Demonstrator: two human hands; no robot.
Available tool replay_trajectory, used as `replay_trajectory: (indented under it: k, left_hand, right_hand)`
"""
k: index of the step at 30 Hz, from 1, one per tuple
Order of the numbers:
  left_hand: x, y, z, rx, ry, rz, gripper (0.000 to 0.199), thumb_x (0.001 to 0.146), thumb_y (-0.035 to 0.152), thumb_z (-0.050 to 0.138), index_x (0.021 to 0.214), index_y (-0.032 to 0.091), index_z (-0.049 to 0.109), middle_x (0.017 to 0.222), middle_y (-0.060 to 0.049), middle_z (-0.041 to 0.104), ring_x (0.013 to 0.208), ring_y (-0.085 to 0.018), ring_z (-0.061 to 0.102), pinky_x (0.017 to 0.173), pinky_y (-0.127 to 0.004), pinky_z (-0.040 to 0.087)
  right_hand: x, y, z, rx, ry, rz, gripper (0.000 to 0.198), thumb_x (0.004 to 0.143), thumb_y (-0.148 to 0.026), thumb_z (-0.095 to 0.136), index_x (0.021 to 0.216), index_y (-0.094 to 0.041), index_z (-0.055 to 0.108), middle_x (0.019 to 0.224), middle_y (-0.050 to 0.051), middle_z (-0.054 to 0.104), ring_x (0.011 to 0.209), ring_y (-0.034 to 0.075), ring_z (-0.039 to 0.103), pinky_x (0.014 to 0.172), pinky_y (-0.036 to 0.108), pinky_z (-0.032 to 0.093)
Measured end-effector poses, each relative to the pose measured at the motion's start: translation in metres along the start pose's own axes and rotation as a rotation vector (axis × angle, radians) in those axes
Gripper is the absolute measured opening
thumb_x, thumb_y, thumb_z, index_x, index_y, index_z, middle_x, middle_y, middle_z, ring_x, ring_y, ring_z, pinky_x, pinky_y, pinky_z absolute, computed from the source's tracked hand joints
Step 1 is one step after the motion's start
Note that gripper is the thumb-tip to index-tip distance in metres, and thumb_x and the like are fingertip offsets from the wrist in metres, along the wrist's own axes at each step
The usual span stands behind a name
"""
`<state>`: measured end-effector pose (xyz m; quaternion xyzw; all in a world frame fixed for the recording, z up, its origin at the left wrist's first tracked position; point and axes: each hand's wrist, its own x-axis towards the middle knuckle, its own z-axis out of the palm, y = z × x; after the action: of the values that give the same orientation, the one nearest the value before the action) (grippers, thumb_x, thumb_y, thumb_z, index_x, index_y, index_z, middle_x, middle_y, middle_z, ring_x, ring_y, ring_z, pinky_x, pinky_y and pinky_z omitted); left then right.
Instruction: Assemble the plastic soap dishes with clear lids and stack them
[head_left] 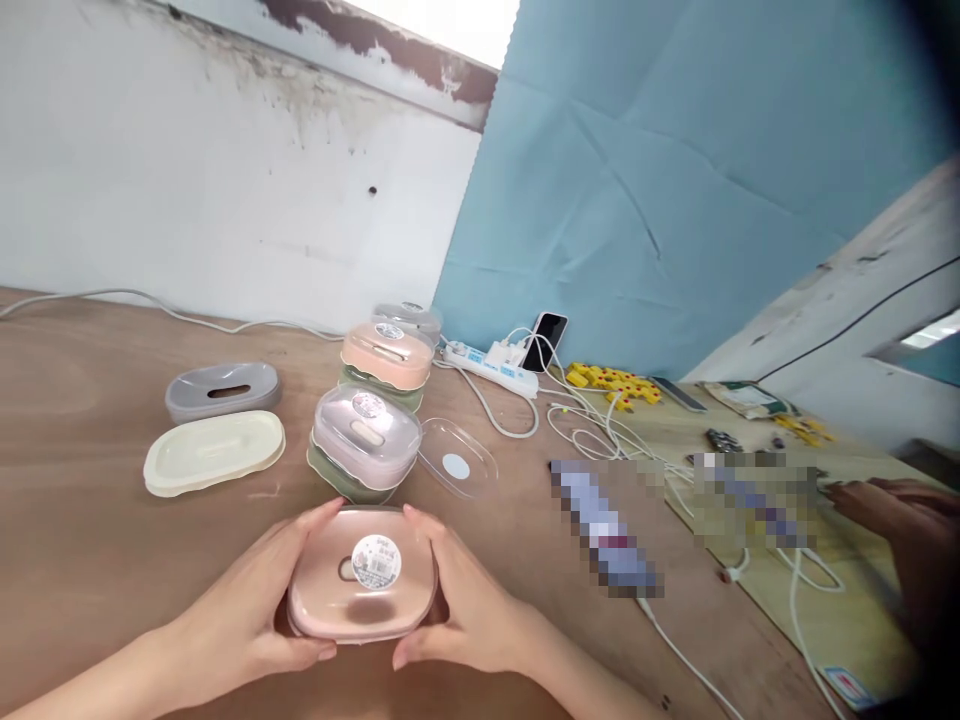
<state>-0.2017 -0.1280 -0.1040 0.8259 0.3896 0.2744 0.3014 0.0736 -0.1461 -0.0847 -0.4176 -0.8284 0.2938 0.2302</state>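
A pink soap box [322, 600] with a clear lid and a round white label lies between my hands at the front of the table. My left hand [274, 585] grips its left end, fingers at the far side and thumb along the near edge. Around the right end, my right hand [457, 590] is closed in the same way. Just beyond stand stacked soap boxes, a lilac one [401, 445] over a green one [341, 480]. A clear lid [480, 470] with a white label lies to their right. On the left are a cream tray [217, 452] and a grey tray [259, 385].
Behind is a peach soap box [412, 365] on a green one, and a grey box [427, 318]. A power strip [517, 378] and tangled white cables run right. A pixelated phone [600, 530] lies there. Another person's hand [885, 510] is at far right.
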Motion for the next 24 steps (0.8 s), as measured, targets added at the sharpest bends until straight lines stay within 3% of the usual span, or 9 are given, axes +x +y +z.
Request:
replay_trajectory:
  k: [2, 5, 9, 12, 15, 19, 24]
  left_hand:
    - [-0.002, -0.001, 0.000, 0.040, 0.023, 0.010, 0.097, 0.073, 0.040, 0.069, 0.150, 0.032, 0.011, 0.144, -0.011, 0.044, 0.123, -0.038, 0.049, 0.097, -0.050, 0.046]
    - [-0.006, -0.004, 0.003, 0.092, 0.068, 0.019, 0.091, 0.081, 0.047, 0.062, 0.151, 0.033, 0.005, 0.147, -0.009, 0.042, 0.129, -0.038, 0.044, 0.101, -0.052, 0.042]
    - [-0.006, -0.003, 0.004, 0.169, 0.085, 0.079, 0.066, 0.089, 0.047, 0.053, 0.146, 0.032, 0.024, 0.145, -0.008, 0.044, 0.130, -0.035, 0.042, 0.105, -0.051, 0.037]
    - [-0.002, 0.004, 0.000, 0.209, 0.039, 0.120, 0.054, 0.091, 0.046, 0.052, 0.139, 0.027, 0.037, 0.141, -0.009, 0.049, 0.128, -0.032, 0.045, 0.104, -0.048, 0.038]
    - [0.001, 0.010, -0.005, 0.241, 0.016, 0.134, 0.054, 0.091, 0.047, 0.051, 0.137, 0.023, 0.040, 0.138, -0.012, 0.051, 0.125, -0.032, 0.048, 0.102, -0.048, 0.039]
    - [-0.003, 0.015, -0.003, 0.323, -0.019, 0.159, 0.053, 0.089, 0.047, 0.053, 0.135, 0.021, 0.045, 0.138, -0.012, 0.052, 0.128, -0.033, 0.044, 0.105, -0.051, 0.035]
    - [-0.009, 0.022, 0.015, 0.426, -0.071, 0.257, 0.055, 0.093, 0.050, 0.045, 0.140, 0.020, 0.041, 0.146, -0.012, 0.043, 0.135, -0.032, 0.036, 0.112, -0.053, 0.023]
  right_hand:
    - [-0.001, -0.006, -0.001, 0.009, 0.024, 0.008, 0.109, 0.060, -0.055, 0.081, 0.143, -0.017, 0.021, 0.140, 0.019, 0.043, 0.128, 0.031, 0.045, 0.106, 0.044, 0.037]
    - [-0.007, -0.016, 0.004, -0.031, 0.103, 0.052, 0.111, 0.050, -0.053, 0.087, 0.139, -0.018, 0.030, 0.134, 0.017, 0.049, 0.123, 0.034, 0.049, 0.103, 0.047, 0.040]
    - [-0.021, -0.029, 0.020, -0.125, 0.212, 0.174, 0.107, 0.057, -0.047, 0.085, 0.140, -0.016, 0.026, 0.127, 0.020, 0.053, 0.112, 0.036, 0.055, 0.094, 0.052, 0.045]
    - [-0.026, -0.035, 0.027, -0.132, 0.250, 0.224, 0.106, 0.058, -0.041, 0.085, 0.139, -0.014, 0.022, 0.135, 0.023, 0.046, 0.122, 0.038, 0.048, 0.099, 0.054, 0.041]
    - [-0.025, -0.041, 0.027, -0.074, 0.249, 0.265, 0.111, 0.050, -0.034, 0.089, 0.137, -0.016, 0.022, 0.137, 0.022, 0.045, 0.124, 0.036, 0.048, 0.101, 0.051, 0.041]
    - [-0.031, -0.049, 0.024, -0.047, 0.268, 0.327, 0.099, 0.050, -0.029, 0.085, 0.130, -0.020, 0.028, 0.123, 0.013, 0.056, 0.110, 0.031, 0.058, 0.090, 0.043, 0.049]
    - [-0.078, -0.037, 0.017, -0.208, 0.419, 0.401, 0.095, 0.049, -0.026, 0.079, 0.128, -0.019, 0.028, 0.115, 0.015, 0.058, 0.102, 0.034, 0.061, 0.083, 0.046, 0.050]
